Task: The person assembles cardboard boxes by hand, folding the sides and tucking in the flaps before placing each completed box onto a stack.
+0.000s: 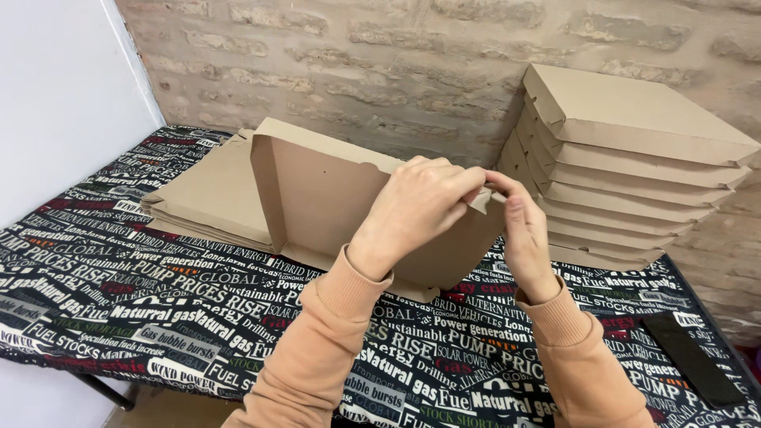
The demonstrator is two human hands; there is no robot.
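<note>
Head view. A half-folded brown corrugated-cardboard box (333,198) stood tilted on its lower edge near the middle of the table, its open inside facing the person and its long axis running left to right across the view. Both hands met at the box's upper right corner, directly in front of the person. The left hand (416,206) was curled over the top edge and closed on the cardboard wall; the right hand (523,238) rose from below and pinched a small flap at the same corner between thumb and fingertips. The two hands were touching or nearly so, and neither was clearly nearer to the corner. The rest of the box extended away to the left of the hands. A pile of flat, unfolded cardboard blanks (210,194) lay behind it on the left; a stack of finished flat boxes (634,150) stood against the brick wall on the right, well apart. A black-and-white printed tablecloth (158,301) covered the table, with a dark flat rectangular object (691,358) near its right edge.
</note>
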